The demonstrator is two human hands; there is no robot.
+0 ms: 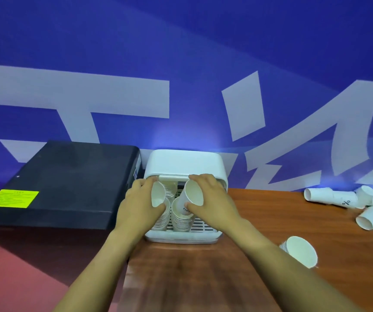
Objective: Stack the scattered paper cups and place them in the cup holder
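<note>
A white cup holder stands at the back of the wooden table, its front open over a slatted tray. Inside it sit stacks of white paper cups. My left hand grips a white paper cup at the holder's left side, its mouth turned toward me. My right hand grips another white cup over the right-hand stack, tilted with its mouth facing me. Several loose cups lie on their sides at the far right. One more cup lies beside my right forearm.
A black box with a yellow label stands directly left of the holder, close to my left hand. A blue wall with white lettering rises right behind the table. The wooden tabletop stretches right toward the scattered cups.
</note>
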